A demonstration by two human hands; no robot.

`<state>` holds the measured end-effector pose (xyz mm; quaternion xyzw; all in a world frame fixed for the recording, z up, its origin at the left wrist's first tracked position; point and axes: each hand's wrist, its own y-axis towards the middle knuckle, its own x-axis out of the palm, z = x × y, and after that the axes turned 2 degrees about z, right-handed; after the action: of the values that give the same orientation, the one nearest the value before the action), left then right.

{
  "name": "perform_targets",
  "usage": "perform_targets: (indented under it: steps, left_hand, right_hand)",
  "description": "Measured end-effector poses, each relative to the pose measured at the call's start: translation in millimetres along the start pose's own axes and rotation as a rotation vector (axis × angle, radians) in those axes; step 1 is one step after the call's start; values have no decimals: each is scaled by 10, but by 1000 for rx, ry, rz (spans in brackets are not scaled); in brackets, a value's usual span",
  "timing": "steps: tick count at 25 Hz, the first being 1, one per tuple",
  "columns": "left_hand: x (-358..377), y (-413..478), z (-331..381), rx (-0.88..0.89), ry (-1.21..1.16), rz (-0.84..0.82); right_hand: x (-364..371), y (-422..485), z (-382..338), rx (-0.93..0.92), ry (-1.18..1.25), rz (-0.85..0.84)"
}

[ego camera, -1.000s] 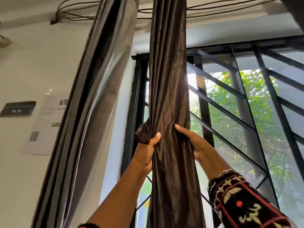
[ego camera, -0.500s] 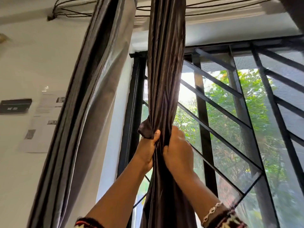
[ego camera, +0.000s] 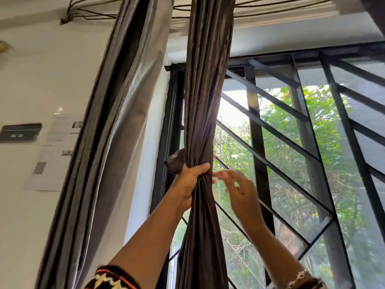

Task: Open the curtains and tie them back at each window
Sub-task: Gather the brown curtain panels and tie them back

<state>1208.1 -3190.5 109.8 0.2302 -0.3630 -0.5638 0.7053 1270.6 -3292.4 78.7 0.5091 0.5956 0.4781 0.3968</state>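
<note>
The brown curtain (ego camera: 206, 122) hangs in front of the window's left side, gathered into one narrow rope of folds. The left hand (ego camera: 190, 182) clenches it at its tightest point, thumb laid across the front and fingers wrapped behind. The right hand (ego camera: 239, 190) hovers just to the right of the bunch, released, its fingers spread and loosely bent; the fingertips come very near the cloth's right edge, but motion blur leaves it unclear whether they touch.

The cloth is dark and glossy with fine vertical creases, pinched in at the grip and flaring wider above and below. A small pouch of fabric (ego camera: 175, 163) sticks out to the left just above the left hand. A second, grey curtain (ego camera: 116, 142) with a silvery lining hangs further left, against the white wall.

The tops of both curtains run out of the picture, so how they are hung cannot be seen; thin dark cords (ego camera: 89, 15) stretch along the ceiling beside them. The brown curtain's lower end is cut off too. Behind it stands a black window grille (ego camera: 277, 130) of slanted bars, with green foliage beyond. Printed sheets (ego camera: 54, 153) and a black plaque (ego camera: 19, 132) on the wall are too small to read
</note>
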Motion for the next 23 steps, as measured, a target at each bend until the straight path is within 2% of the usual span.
perform_targets:
  steps: [2,4,7,9,13,18,22,23]
  left_hand:
    - [1,1,8,20,10,-18]
    - [-3,-1,26,-15,-26,-56]
    - [-23,0,64,-175,-114,-125]
    - [-21,-11,96,-236,-148,-182]
    - [-76,-14,119,-214,-105,-172]
    - [-110,-12,43,-11,-20,-86]
    - [-57,-80,-63,38,141,-41]
    - [-48,-86,-96,113,188,6]
  right_hand:
    - [-70,142,102,148,26,58]
    - [-88,248,116,308,182,-93]
    - [-56,351,69,457,412,-365]
    - [-27,380,54,495,520,-436]
    - [-103,405,101,519,450,-398]
    - [-500,451,17,561,606,-221]
    - [-601,523,-205,543,800,-304]
    - [-596,533,-258,525,849,-328]
